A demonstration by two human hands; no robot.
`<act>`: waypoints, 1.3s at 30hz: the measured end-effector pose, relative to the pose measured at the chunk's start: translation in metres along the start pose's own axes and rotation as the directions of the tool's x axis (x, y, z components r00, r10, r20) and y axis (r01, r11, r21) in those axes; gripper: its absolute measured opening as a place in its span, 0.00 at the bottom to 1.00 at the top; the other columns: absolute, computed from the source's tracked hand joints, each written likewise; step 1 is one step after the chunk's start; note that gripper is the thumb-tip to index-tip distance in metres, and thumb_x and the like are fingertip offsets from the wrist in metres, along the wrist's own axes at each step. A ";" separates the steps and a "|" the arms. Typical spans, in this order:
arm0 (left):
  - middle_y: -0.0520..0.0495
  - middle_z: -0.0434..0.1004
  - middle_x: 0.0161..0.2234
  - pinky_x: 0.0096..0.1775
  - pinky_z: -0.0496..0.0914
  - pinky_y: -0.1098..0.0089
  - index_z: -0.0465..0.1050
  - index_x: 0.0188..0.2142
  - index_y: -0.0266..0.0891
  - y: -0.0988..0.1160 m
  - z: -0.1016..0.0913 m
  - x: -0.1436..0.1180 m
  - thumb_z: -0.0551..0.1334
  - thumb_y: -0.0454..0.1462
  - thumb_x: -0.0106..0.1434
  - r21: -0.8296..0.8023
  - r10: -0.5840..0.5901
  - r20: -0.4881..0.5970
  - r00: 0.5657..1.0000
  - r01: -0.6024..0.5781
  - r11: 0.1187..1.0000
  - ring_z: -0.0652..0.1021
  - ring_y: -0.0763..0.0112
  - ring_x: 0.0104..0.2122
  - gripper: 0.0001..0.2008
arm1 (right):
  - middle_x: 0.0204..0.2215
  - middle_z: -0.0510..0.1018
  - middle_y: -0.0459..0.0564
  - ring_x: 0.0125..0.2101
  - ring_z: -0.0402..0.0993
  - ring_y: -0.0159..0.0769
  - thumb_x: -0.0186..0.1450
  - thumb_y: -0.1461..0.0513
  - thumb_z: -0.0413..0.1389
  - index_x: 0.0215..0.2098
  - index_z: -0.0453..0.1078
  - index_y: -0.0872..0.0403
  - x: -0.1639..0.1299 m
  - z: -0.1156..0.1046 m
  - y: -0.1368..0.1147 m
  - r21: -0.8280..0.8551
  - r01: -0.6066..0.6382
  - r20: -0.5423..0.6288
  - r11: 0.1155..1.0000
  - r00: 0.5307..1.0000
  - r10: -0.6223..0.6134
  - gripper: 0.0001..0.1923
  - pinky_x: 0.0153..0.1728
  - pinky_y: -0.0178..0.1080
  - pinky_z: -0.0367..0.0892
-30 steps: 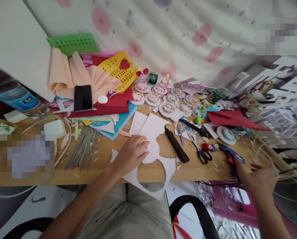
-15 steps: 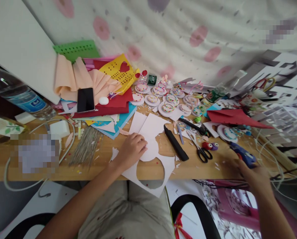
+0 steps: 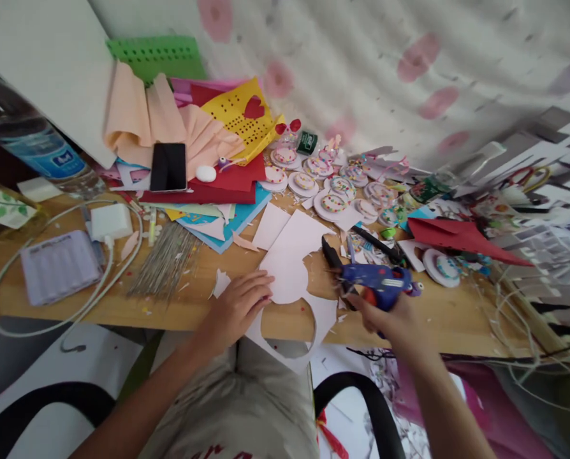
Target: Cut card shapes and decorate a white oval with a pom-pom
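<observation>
Fingers of the right hand (image 3: pixel 393 322) grip a blue plastic glue gun (image 3: pixel 383 280) above the desk (image 3: pixel 450 325), its barrel pointing left toward white cut-out paper (image 3: pixel 289 255) touched by the left hand's (image 3: pixel 237 306) loose, unclenched fingers.

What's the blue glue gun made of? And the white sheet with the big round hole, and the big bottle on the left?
The blue glue gun looks like hard, smooth plastic, though blur hides its finish. The white sheet seems to be matte paper or thin card: flat, with cut edges. The big bottle is probably clear plastic: shiny and see-through, though glass might look similar.
</observation>
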State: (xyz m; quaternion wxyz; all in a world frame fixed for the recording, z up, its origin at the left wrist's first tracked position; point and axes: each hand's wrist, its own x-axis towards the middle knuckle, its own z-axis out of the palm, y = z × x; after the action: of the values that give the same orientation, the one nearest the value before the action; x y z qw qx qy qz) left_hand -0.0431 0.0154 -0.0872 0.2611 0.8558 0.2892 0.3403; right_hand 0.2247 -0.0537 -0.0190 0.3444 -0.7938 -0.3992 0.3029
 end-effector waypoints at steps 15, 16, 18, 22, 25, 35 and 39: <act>0.42 0.77 0.50 0.57 0.69 0.57 0.71 0.43 0.37 -0.005 0.005 0.000 0.55 0.31 0.69 -0.023 -0.010 0.005 1.000 0.010 1.000 0.74 0.64 0.55 0.08 | 0.14 0.68 0.47 0.20 0.71 0.43 0.52 0.54 0.58 0.19 0.63 0.49 0.017 0.041 -0.014 -0.575 0.099 0.024 0.812 0.994 -0.104 0.11 0.20 0.38 0.60; 0.42 0.76 0.50 0.57 0.69 0.58 0.71 0.43 0.37 -0.004 0.005 0.000 0.54 0.31 0.69 -0.025 -0.016 -0.001 1.000 0.016 1.000 0.74 0.64 0.55 0.08 | 0.14 0.67 0.47 0.20 0.71 0.43 0.52 0.53 0.57 0.20 0.64 0.49 0.017 0.042 -0.015 -0.572 0.113 0.033 0.812 0.993 -0.115 0.10 0.21 0.38 0.60; 0.42 0.76 0.51 0.57 0.70 0.60 0.71 0.43 0.37 -0.003 0.004 -0.001 0.54 0.31 0.69 -0.035 -0.038 -0.011 0.999 0.038 0.999 0.74 0.65 0.55 0.08 | 0.14 0.67 0.47 0.20 0.71 0.43 0.53 0.53 0.57 0.24 0.67 0.50 0.017 0.042 -0.016 -0.574 0.138 0.049 0.807 0.990 -0.134 0.10 0.21 0.38 0.60; 0.43 0.75 0.51 0.58 0.69 0.61 0.71 0.43 0.38 -0.002 0.004 -0.002 0.54 0.31 0.69 -0.047 -0.066 -0.020 0.998 0.065 0.997 0.74 0.66 0.55 0.08 | 0.16 0.69 0.47 0.20 0.71 0.44 0.54 0.52 0.56 0.30 0.69 0.51 0.018 0.041 -0.014 -0.618 0.158 0.069 0.770 0.987 -0.147 0.12 0.22 0.39 0.59; 0.43 0.76 0.51 0.57 0.69 0.61 0.71 0.44 0.38 -0.002 0.004 -0.002 0.54 0.31 0.70 -0.043 -0.062 -0.020 0.998 0.061 0.997 0.74 0.66 0.55 0.08 | 0.17 0.70 0.48 0.22 0.71 0.45 0.53 0.53 0.56 0.32 0.69 0.52 0.019 0.041 -0.014 -0.655 0.147 0.046 0.741 0.987 -0.154 0.13 0.23 0.39 0.59; 0.43 0.75 0.51 0.59 0.69 0.60 0.71 0.43 0.38 -0.001 0.002 -0.001 0.54 0.31 0.70 -0.056 -0.074 -0.006 0.997 0.073 0.996 0.74 0.66 0.55 0.08 | 0.22 0.74 0.51 0.26 0.73 0.46 0.55 0.54 0.55 0.36 0.70 0.53 0.018 0.041 -0.013 -0.666 0.156 0.049 0.729 0.985 -0.166 0.14 0.25 0.39 0.59; 0.43 0.75 0.52 0.59 0.69 0.60 0.71 0.43 0.38 -0.002 0.003 -0.002 0.54 0.31 0.70 -0.067 -0.076 -0.018 0.997 0.075 0.995 0.74 0.66 0.55 0.08 | 0.21 0.74 0.51 0.25 0.72 0.44 0.55 0.55 0.55 0.36 0.71 0.53 0.018 0.040 -0.013 -0.662 0.170 0.048 0.730 0.982 -0.185 0.14 0.24 0.38 0.58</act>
State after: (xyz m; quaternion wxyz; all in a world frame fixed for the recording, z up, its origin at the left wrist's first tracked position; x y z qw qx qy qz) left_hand -0.0425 0.0147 -0.0910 0.2989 0.8317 0.3124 0.3483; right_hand 0.1985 -0.0205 -0.0359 0.0720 -0.8255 -0.5509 0.0990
